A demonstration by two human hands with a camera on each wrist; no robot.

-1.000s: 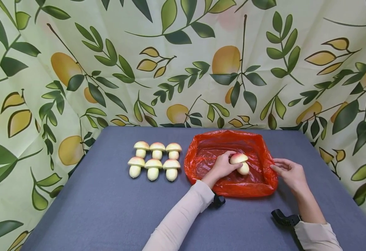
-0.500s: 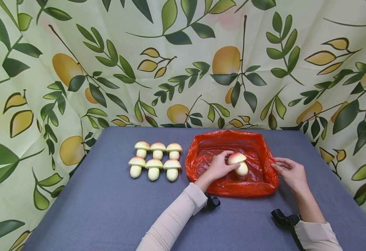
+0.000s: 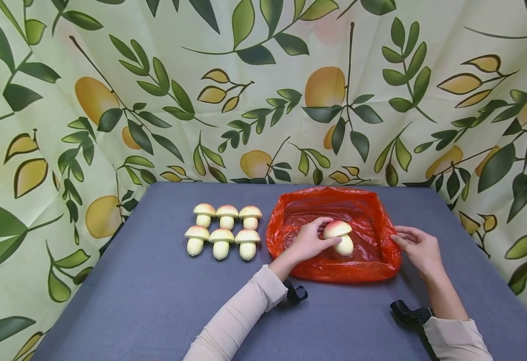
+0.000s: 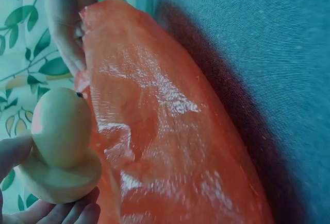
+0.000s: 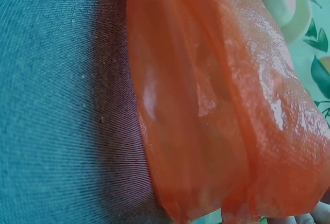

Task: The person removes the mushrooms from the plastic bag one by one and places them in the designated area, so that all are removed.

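Note:
My left hand [image 3: 309, 242] holds a toy mushroom [image 3: 341, 236] with a pale stem and a reddish cap, over the opening of a red plastic bag [image 3: 340, 273]. In the left wrist view the mushroom [image 4: 61, 131] is gripped at its cap, stem end up, beside the bag's wall [image 4: 160, 116]. At the bag's right rim, my right hand [image 3: 421, 252] pinches the plastic between thumb and fingers. The right wrist view is mostly filled by the bag [image 5: 191, 105], with only fingertips [image 5: 309, 218] showing at the bottom corner.
Several similar mushrooms [image 3: 221, 244] lie in two rows on the grey-blue tabletop [image 3: 155, 301], left of the bag. A leaf-and-fruit patterned cloth [image 3: 263, 115] hangs behind the table and along its sides.
My left hand has drifted left with the mushroom still in its grip, and its forearm has shifted left too. The right hand keeps its hold on the bag's rim, nearly still.

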